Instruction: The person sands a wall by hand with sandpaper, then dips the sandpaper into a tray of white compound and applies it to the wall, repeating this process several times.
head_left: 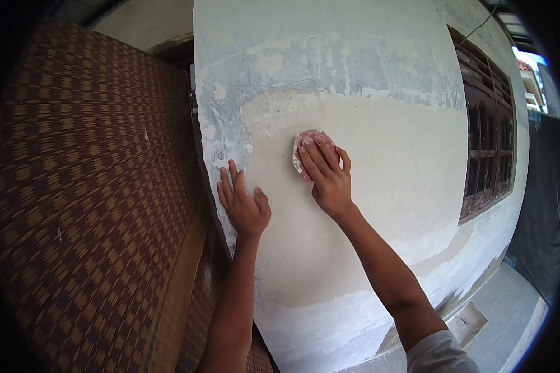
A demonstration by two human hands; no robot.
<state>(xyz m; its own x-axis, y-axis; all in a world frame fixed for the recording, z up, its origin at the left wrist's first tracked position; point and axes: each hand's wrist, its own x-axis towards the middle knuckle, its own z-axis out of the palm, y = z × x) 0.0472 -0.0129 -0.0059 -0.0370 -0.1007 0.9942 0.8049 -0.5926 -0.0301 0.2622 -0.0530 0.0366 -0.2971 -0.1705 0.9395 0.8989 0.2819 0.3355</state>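
The right hand [330, 180] holds a pink pad [305, 152] flat on the wall [367, 236]. The left hand [245, 208], fingers spread wide, is near the wall's left edge. A brown mat [99, 155] is left, a window [488, 133] right.

The wall [367, 217] is right in front of you. The woven mat [99, 161] stands to the left of it. The window [488, 130] is in the wall, over to the right. Your right hand [331, 183] is on the pad [305, 140], and the pad is on the wall. Your left hand [244, 208] is near the wall's left edge, lower than the pad. The floor [504, 311] is down at the right.
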